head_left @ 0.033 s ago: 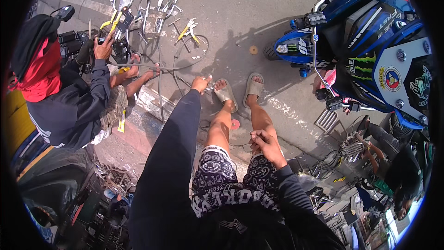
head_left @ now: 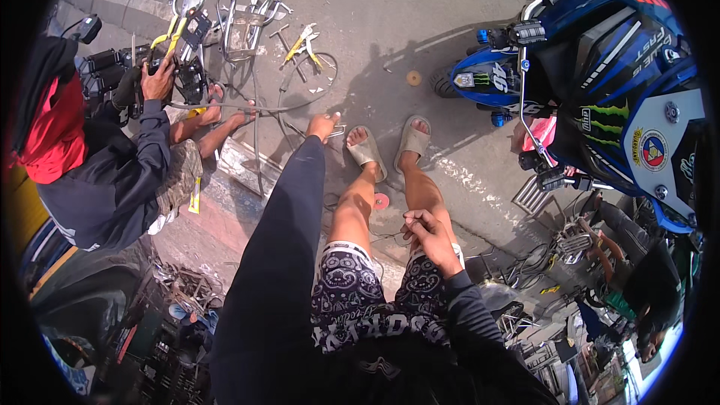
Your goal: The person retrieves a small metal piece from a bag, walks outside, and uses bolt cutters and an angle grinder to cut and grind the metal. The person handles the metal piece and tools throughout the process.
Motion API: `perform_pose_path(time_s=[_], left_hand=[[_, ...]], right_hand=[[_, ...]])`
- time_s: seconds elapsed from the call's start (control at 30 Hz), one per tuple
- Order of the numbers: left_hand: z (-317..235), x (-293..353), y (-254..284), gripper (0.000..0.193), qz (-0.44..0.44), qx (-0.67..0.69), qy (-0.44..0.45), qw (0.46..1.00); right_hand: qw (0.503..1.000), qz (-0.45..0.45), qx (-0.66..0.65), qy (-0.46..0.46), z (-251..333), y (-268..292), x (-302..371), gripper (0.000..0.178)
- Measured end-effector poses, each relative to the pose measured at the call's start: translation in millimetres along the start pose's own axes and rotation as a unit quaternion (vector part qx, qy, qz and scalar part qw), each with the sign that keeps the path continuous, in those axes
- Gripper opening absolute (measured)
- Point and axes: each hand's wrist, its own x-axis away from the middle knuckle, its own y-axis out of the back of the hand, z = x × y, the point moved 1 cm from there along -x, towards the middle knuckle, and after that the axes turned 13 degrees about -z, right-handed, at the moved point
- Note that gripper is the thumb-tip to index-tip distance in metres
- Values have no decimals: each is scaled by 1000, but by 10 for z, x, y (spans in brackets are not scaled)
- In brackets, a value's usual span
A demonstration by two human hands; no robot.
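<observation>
My left hand [head_left: 322, 127] is stretched out in front of my left foot, its fingers closed round a thin bent metal rod [head_left: 339, 130]. The rod's bright end sticks out beside the left sandal [head_left: 364, 151]. Over my right thigh, my right hand [head_left: 429, 234] is curled with thumb and fingertips pressed together. Whatever it pinches, if anything, is too small to make out. A thin dark wire [head_left: 388, 235] runs close to those fingertips. Between my shins a small pink disc [head_left: 382, 201] lies on the ground.
Yellow-handled pliers [head_left: 304, 46], a hammer [head_left: 289, 52] and a cable [head_left: 274, 109] lie ahead. At left a person [head_left: 112, 150] sits by metal frames [head_left: 255, 19]. A blue motorcycle [head_left: 592, 90] stands at right, with metal parts [head_left: 574, 244] and another person [head_left: 656, 285] nearer.
My left hand has shifted slightly forward with the metal rod, which shows at a different angle. My right hand stays pinched in nearly the same place. The motorcycle appears slightly farther right.
</observation>
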Motion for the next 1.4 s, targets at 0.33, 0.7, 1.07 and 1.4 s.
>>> perform_pose_path(time_s=[0.33, 0.7, 1.07, 1.4], left_hand=[[61, -3324, -931, 62, -193, -24, 177, 965], [-784, -1948, 614, 34, 198, 201, 140, 949], [-2264, 3448, 2552, 46, 633, 203, -89, 742], [-3464, 4860, 3164, 63, 103, 558, -358, 742]], right_hand=[[991, 32, 128, -28, 741, 90, -1157, 32], [991, 57, -20, -121, 703, 36, -1049, 33], [858, 409, -311, -8, 2042, -37, 839, 88], [894, 293, -188, 281, 2972, 597, 3057, 83]])
